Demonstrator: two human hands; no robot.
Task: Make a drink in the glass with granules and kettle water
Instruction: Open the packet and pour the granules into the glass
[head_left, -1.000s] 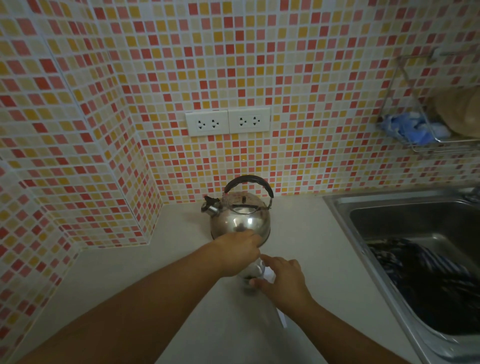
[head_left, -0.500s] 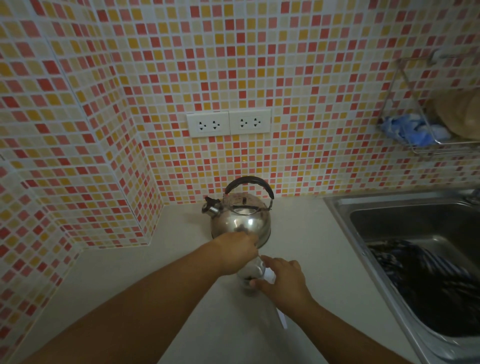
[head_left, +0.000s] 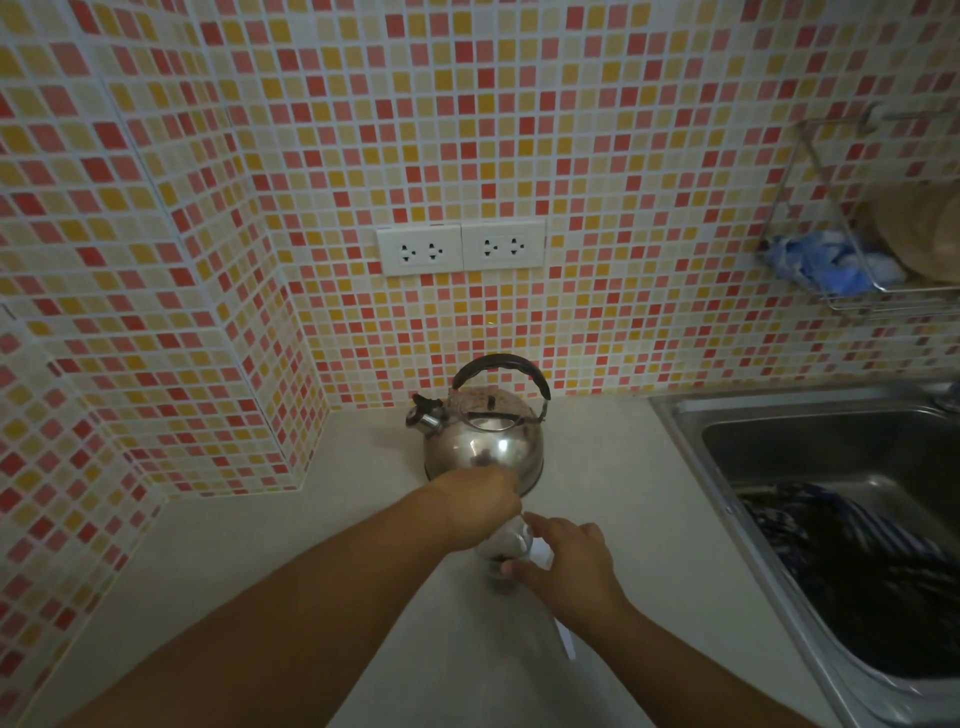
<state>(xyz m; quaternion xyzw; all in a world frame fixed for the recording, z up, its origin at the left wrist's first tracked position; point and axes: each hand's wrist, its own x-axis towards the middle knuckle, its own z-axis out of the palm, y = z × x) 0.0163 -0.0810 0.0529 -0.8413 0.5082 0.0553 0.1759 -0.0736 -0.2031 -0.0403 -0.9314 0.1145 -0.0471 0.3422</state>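
Observation:
A clear glass (head_left: 503, 553) stands on the pale counter just in front of the steel kettle (head_left: 483, 441), with something dark at its bottom. My left hand (head_left: 475, 506) hovers over the glass mouth with its fingers curled in; what it holds is hidden. From the right side, my right hand (head_left: 563, 564) grips the glass between thumb and fingers. The kettle has a black handle, and its spout points left. A white scrap (head_left: 541, 550) shows between the glass and my right hand.
A steel sink (head_left: 727, 499) with dark striped cloth (head_left: 857, 566) in it lies to the right. A wire rack (head_left: 852, 291) with blue cloth hangs on the tiled wall. Two wall sockets (head_left: 461, 248) sit above the kettle. A thin white strip (head_left: 566, 644) lies under my right wrist.

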